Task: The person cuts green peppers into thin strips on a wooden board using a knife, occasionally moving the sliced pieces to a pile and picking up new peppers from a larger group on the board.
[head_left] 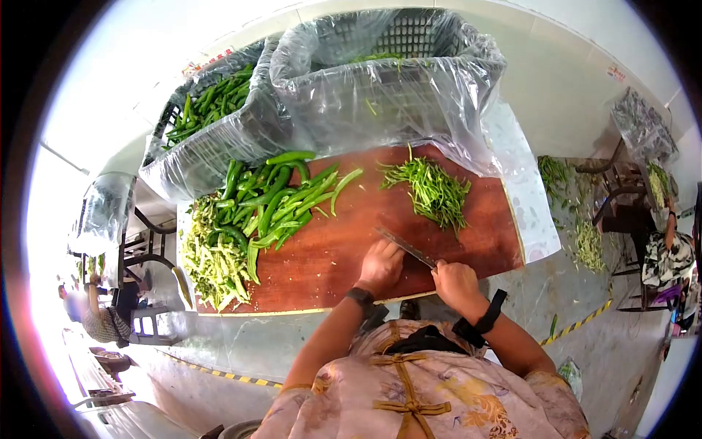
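The right hand (pixel 457 285) is closed around the handle of a knife (pixel 406 247), whose blade lies low across the board (pixel 329 263) and angles up and left. The left hand (pixel 380 265) sits just beside the blade, curled shut with the knuckles up. Whether a pepper is pinned beneath it cannot be told, since the hand hides that spot.

The work looks like slicing peppers into shreds. To do it well, the person would likely tuck the left fingertips behind the knuckles and let the flat of the blade ride against them. The tip would stay on the wood and the left hand would creep back evenly so the strips match. With the hands this close, a lifted fingertip is the main risk.

The whole peppers (pixel 274 201) are heaped on the board's left half, well apart from the hands, with pale trimmings (pixel 212 256) at the left edge. Cut shreds (pixel 431 192) are piled at the far right of the board, past the blade. Two plastic-lined baskets stand behind the board, the left basket (pixel 183 157) full of peppers and the right basket (pixel 439 95) nearly bare. The board rests on a counter (pixel 541 219).
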`<action>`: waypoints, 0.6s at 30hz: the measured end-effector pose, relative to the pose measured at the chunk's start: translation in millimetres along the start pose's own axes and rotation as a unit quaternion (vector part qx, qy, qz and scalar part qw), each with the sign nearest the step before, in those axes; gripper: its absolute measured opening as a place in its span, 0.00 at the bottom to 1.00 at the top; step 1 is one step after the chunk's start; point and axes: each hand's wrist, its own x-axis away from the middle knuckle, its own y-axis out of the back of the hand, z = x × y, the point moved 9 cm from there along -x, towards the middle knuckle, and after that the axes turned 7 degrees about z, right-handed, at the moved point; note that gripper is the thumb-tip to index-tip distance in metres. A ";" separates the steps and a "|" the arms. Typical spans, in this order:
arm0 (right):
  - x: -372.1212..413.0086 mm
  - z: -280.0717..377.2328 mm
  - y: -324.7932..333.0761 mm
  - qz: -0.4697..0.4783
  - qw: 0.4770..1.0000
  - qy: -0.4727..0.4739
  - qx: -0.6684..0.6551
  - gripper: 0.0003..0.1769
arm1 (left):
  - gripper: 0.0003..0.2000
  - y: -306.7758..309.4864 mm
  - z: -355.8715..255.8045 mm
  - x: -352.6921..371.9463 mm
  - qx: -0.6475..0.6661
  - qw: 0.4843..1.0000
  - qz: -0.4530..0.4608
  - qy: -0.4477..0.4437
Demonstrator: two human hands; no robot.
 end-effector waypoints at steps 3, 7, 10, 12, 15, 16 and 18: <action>-0.4 -2.8 -7.2 0.024 1.000 -0.004 0.016 0.12 | 0.12 -0.9 1.7 0.7 0.004 1.000 -0.010 -0.003; -3.7 -3.0 -12.4 0.042 0.999 -0.013 0.027 0.11 | 0.12 0.6 3.7 2.5 0.018 0.999 -0.030 -0.007; -12.8 2.0 -19.4 0.035 0.999 0.024 0.016 0.11 | 0.12 -3.3 6.9 3.6 0.026 1.000 -0.013 -0.001; -29.0 6.9 -25.3 0.037 0.999 0.031 0.017 0.10 | 0.12 -1.7 6.4 2.0 0.027 0.999 -0.024 -0.010; -57.3 14.4 -28.1 0.000 0.998 0.047 0.029 0.10 | 0.12 2.6 4.4 1.5 0.018 0.998 -0.049 -0.020; -63.1 14.5 -27.7 -0.001 0.998 0.051 0.028 0.10 | 0.12 4.1 4.6 2.0 0.012 0.998 -0.060 -0.021; -67.7 8.9 -24.1 -0.008 0.999 0.045 0.029 0.10 | 0.12 4.8 5.0 3.4 0.008 0.997 -0.071 -0.018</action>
